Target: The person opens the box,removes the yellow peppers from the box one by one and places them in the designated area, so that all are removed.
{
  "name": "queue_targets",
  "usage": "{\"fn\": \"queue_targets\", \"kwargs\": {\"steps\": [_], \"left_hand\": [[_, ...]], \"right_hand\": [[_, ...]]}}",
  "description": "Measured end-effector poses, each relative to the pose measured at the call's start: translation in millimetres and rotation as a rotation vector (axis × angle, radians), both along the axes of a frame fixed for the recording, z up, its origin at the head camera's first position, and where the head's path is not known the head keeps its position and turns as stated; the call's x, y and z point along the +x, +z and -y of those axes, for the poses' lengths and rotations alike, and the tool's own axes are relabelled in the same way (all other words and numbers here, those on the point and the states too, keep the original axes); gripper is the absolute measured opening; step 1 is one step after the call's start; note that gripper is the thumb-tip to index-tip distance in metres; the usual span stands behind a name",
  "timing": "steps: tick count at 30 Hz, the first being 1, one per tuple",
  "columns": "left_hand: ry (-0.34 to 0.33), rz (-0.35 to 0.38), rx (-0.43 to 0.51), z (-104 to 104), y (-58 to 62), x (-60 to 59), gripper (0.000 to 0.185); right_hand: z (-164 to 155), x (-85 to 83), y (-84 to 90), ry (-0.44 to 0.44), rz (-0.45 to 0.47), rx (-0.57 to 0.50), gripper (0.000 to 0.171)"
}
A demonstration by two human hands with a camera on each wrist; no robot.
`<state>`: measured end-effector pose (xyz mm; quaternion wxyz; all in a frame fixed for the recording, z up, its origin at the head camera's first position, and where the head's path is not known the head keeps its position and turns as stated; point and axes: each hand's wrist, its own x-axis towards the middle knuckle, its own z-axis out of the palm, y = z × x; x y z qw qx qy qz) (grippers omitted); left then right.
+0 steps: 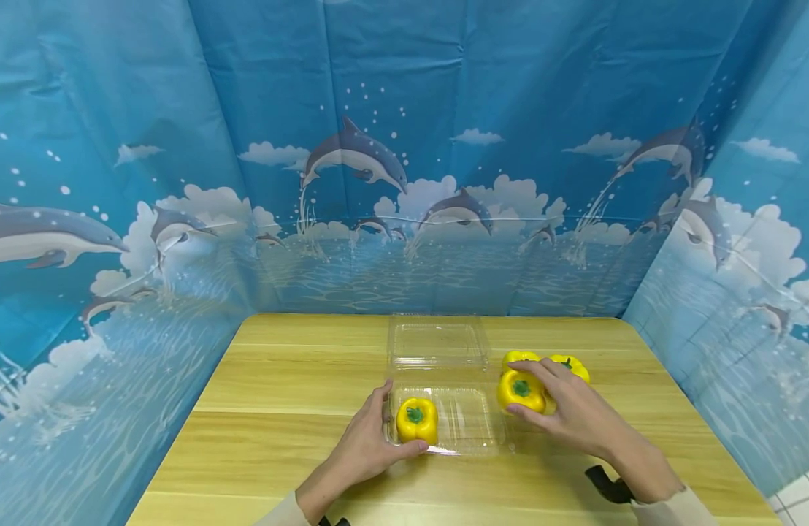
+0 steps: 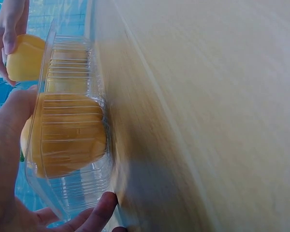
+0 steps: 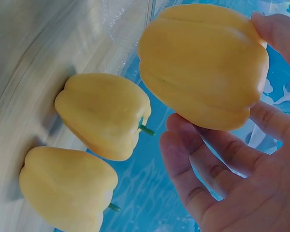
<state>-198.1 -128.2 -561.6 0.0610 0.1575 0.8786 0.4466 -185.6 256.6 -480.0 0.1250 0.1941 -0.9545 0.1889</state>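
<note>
Filling, it seems: the right hand [image 1: 572,405] grips a yellow pepper [image 1: 519,391] just right of the clear container [image 1: 466,418], whose left end the left hand [image 1: 365,440] holds, and next likely wants lowering beside the pepper inside [image 1: 418,424]!

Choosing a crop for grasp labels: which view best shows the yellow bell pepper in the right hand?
Right wrist: the yellow bell pepper is largest there, its side mostly uncovered by the right hand. Head shows it smaller, with the green stem visible; left wrist shows it small, at upper left, stem unseen.
</note>
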Motion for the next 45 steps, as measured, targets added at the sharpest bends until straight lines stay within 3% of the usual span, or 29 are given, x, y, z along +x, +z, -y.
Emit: {"fn": "queue_targets", "kwargs": {"steps": [30, 45], "left_hand": [[0.002, -0.003, -0.001, -1, 1.1, 2.7, 0.129], [0.0, 0.001, -0.002, -1, 1.1, 3.4, 0.13]], "right_hand": [[-20, 5.4, -13.0, -0.017, 0.073, -0.031, 0.067], [-25, 4.4, -24.3, 0.019, 0.062, -0.039, 0.063]]}}
